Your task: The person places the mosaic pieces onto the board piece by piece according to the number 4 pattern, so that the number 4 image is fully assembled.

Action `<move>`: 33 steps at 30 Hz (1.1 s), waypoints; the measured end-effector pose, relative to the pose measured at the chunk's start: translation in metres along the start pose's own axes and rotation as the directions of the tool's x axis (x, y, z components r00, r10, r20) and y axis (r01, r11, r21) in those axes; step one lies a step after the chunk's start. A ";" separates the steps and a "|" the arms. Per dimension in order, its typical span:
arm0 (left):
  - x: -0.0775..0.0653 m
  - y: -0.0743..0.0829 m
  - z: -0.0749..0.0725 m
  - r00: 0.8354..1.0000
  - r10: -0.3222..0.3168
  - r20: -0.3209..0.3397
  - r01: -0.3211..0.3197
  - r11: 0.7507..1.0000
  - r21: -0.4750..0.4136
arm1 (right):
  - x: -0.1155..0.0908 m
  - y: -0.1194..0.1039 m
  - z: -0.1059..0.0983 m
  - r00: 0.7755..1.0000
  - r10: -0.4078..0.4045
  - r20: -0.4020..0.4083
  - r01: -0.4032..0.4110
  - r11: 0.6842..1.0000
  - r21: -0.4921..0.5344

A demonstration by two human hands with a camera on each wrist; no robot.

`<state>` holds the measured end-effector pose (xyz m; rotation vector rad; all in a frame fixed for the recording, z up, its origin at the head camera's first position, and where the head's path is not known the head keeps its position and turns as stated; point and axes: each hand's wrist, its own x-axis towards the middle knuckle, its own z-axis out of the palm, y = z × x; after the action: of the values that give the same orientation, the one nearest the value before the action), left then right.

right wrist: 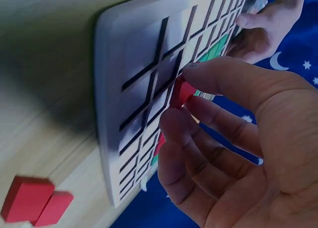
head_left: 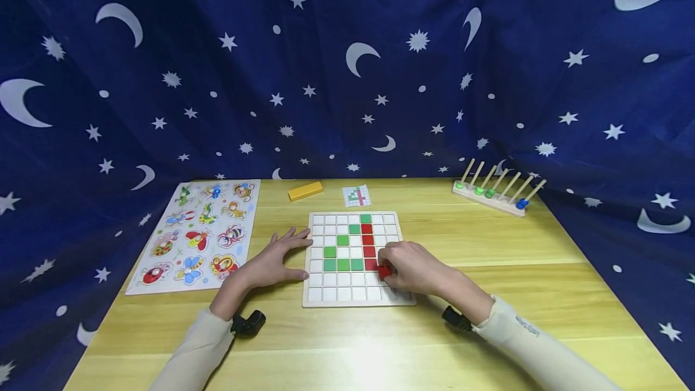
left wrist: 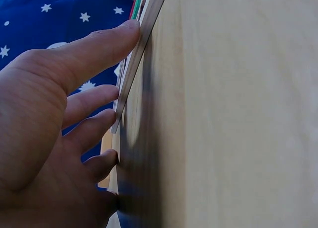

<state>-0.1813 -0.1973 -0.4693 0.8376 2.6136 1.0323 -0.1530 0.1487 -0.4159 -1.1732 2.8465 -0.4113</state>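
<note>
A white grid board (head_left: 330,294) lies in front of me with several green tiles (head_left: 330,252) and a column of red tiles (head_left: 367,239) in its cells. My right hand (head_left: 414,267) pinches a red tile (right wrist: 184,91) between thumb and fingers, close over the board just right of the column's lowest tile. With fingers spread, my left hand (head_left: 268,265) rests at the board's left edge; in the left wrist view its thumb and fingertips (left wrist: 130,28) are right at the wooden side. Two loose red tiles (right wrist: 30,199) lie beyond the board in the right wrist view, hidden in the head view.
Behind the board are a small card (head_left: 356,196) with a green and red grid pattern and a yellow block (head_left: 305,191). An insect puzzle board (head_left: 179,228) lies at left. A peg rack (head_left: 488,198) with green and blue beads stands at back right, before a starry curtain (head_left: 326,47).
</note>
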 end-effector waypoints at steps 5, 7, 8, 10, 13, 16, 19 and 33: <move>0.000 -0.001 0.000 1.000 0.005 0.001 -0.005 1.000 -0.007 | 0.006 -0.007 0.003 1.000 -0.016 0.025 0.016 1.000 0.017; 0.000 0.000 -0.001 1.000 0.007 0.002 -0.007 1.000 -0.015 | 0.008 -0.010 0.004 0.999 -0.023 0.036 0.022 0.999 0.028; 0.000 0.000 -0.001 1.000 0.007 0.002 -0.007 1.000 -0.016 | 0.009 -0.012 0.005 0.999 -0.028 0.040 0.027 0.999 0.033; 0.000 0.001 -0.001 1.000 0.007 0.000 -0.007 1.000 -0.018 | 0.011 -0.014 0.005 0.998 -0.040 0.048 0.038 0.998 0.046; 0.000 0.002 -0.001 1.000 0.004 0.003 -0.004 1.000 -0.015 | 0.013 -0.017 0.005 0.997 -0.057 0.059 0.054 0.997 0.058; -0.001 0.002 -0.001 1.000 0.004 0.005 -0.004 1.000 -0.008 | 0.015 -0.018 0.004 0.995 -0.063 0.071 0.059 0.996 0.063; -0.001 0.002 -0.001 1.000 0.003 0.005 -0.003 1.000 -0.006 | 0.017 -0.018 0.005 0.996 -0.058 0.072 0.055 0.997 0.055; 0.000 0.000 0.000 1.000 0.007 0.002 -0.007 1.000 -0.009 | 0.008 -0.009 0.001 0.998 0.030 0.053 -0.033 0.998 0.046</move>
<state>-0.1813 -0.1980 -0.4693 0.8452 2.6040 1.0440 -0.1527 0.1365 -0.4134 -1.1129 2.7909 -0.4361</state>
